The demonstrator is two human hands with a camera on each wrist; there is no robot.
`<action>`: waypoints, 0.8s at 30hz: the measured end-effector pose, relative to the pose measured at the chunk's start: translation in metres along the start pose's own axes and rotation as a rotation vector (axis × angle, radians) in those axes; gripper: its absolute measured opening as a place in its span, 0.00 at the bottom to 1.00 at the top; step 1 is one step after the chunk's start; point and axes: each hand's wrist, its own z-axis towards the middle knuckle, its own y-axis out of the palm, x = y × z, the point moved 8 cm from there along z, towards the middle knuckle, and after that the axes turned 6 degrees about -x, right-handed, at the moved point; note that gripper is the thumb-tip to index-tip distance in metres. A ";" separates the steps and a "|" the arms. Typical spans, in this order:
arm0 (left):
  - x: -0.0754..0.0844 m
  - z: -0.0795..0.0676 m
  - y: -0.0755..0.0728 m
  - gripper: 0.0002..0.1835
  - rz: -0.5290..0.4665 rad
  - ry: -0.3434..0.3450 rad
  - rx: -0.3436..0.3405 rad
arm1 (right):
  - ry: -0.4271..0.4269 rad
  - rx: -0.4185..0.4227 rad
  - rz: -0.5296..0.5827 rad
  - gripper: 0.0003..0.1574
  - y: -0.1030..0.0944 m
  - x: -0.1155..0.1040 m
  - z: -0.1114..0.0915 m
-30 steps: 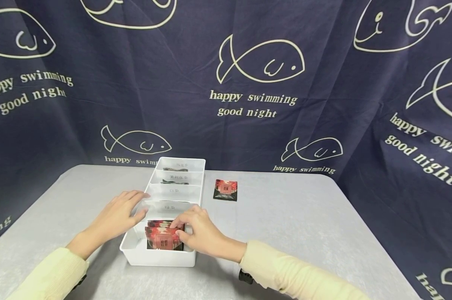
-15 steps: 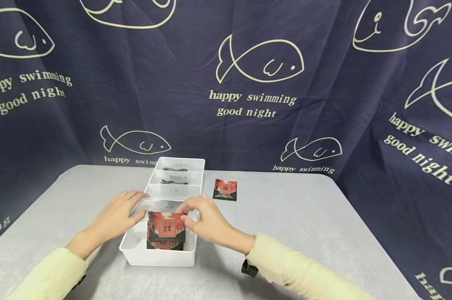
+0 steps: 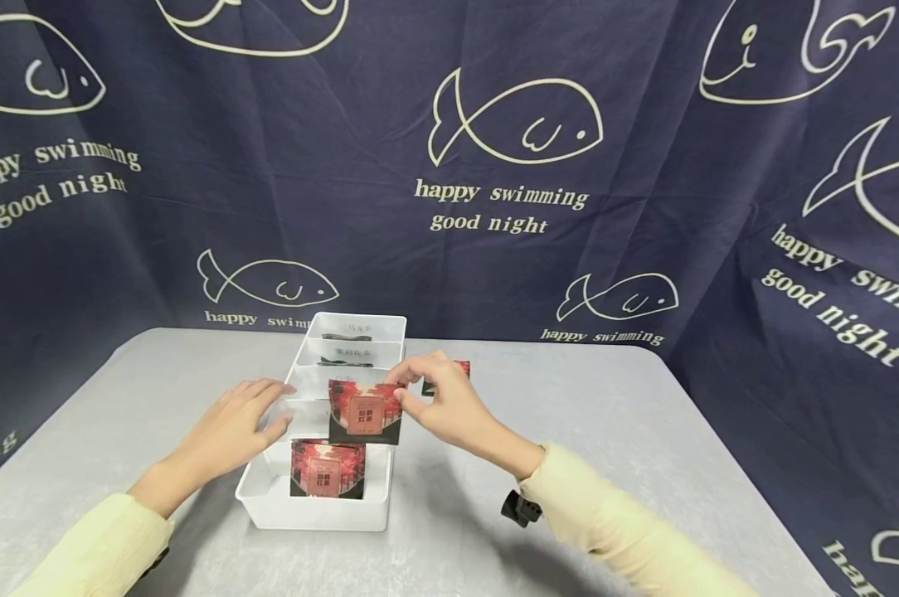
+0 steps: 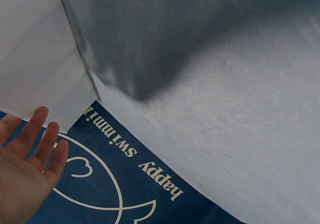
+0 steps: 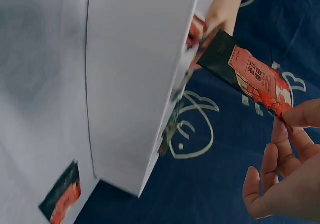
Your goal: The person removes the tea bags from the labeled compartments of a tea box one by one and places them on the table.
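A red and black tea sachet hangs upright above the white divided box, its top right corner pinched between thumb and fingers of my right hand. In the right wrist view the pinched tea sachet hangs clear of the box's rim. Another red sachet stands in the front compartment. My left hand rests at the box's left edge, fingers loosely extended. From the left wrist, that hand shows relaxed fingers by the box's outer wall.
A single red sachet lies on the grey table right of the box, partly covered by my right hand. Dark sachet edges peek from rear compartments behind labelled dividers. A dark blue printed cloth encloses the table behind.
My right hand has drawn one red sachet up out of the front compartment and moved it back and to the right. The left hand stays in place.
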 end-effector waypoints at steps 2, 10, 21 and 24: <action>0.000 0.000 0.000 0.22 -0.001 0.000 -0.002 | -0.001 0.014 0.017 0.09 -0.007 0.005 0.000; 0.000 -0.001 -0.001 0.22 -0.002 -0.011 -0.018 | 0.039 0.083 -0.018 0.09 -0.036 0.035 -0.003; 0.000 0.000 0.001 0.22 -0.001 -0.013 -0.026 | 0.199 0.144 -0.090 0.08 -0.070 0.099 -0.017; 0.000 0.000 0.001 0.22 -0.001 -0.012 -0.026 | 0.224 0.160 -0.083 0.07 -0.080 0.119 -0.021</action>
